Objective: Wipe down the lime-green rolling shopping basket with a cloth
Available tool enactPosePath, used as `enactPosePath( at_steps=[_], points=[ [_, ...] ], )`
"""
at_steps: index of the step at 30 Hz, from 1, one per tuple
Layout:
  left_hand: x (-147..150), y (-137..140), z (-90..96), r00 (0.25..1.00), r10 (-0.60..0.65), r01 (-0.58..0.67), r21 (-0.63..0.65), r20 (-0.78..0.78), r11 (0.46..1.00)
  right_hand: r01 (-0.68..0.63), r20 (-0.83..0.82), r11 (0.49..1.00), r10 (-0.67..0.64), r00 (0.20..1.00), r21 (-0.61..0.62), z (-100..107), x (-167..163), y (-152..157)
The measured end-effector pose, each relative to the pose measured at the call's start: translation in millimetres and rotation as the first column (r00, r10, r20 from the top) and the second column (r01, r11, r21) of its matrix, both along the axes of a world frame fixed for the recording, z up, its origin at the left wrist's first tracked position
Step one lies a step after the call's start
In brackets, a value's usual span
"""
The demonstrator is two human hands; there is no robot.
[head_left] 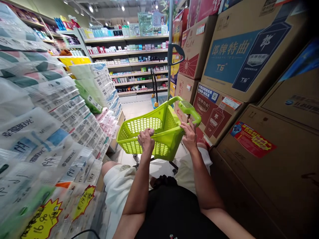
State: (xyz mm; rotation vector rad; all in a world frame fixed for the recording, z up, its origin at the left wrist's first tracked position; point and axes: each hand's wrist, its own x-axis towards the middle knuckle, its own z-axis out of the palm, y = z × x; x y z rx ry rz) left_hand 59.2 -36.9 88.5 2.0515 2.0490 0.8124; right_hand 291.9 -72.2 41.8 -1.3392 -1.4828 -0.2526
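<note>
A lime-green shopping cart point(171, 146) with a perforated basket stands turned sideways in front of my lap. My left hand point(146, 141) is closed over the basket's near rim. By its thumb and fingers shows a small pinkish thing point(151, 131), too small to make out. At the basket's right end, my right hand point(189, 136) grips the rim just under the rounded green handle point(195, 114). The basket's far wall shows its holes; part of its floor is hidden by the near wall.
Packs of tissue paper point(50, 132) are piled high on the left, with yellow price tags point(43, 220). Cardboard liquor cartons point(229, 56) are stacked close on the right. Ahead stand a metal pole point(170, 76), a blue hand trolley point(159, 100) and product shelves point(129, 51). A person point(63, 48) is at the far left.
</note>
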Motion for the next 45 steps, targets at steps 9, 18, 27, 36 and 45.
enactPosePath(
  at_steps=[9, 18, 27, 36, 45],
  points=[
    [0, -1, -6.8, 0.996, -0.071, 0.068, -0.064, -0.049, 0.996, -0.025, 0.086, 0.997, 0.031, 0.996, -0.074, -5, 10, 1],
    [-32, 13, -7.8, 0.981, 0.087, -0.109, -0.123, -0.171, 0.986, -0.042, 0.046, 0.997, 0.045, 0.998, -0.065, -3, 18, 16],
    [-9, 0, -17.9, 0.987, -0.006, -0.01, -0.099, -0.162, 0.995, -0.125, 0.238, 0.905, 0.237, 0.942, -0.406, -15, -67, 35],
    [-67, -5, -1.3, 0.968, 0.167, -0.21, -0.239, -0.187, 0.948, -0.147, 0.185, 0.885, 0.25, 0.95, -0.441, -31, -71, 35],
    [-30, -17, -3.5, 0.981, -0.008, -0.039, -0.234, -0.196, 0.971, -0.107, 0.249, 0.882, 0.243, 0.937, -0.46, -37, -82, 31]
  ],
)
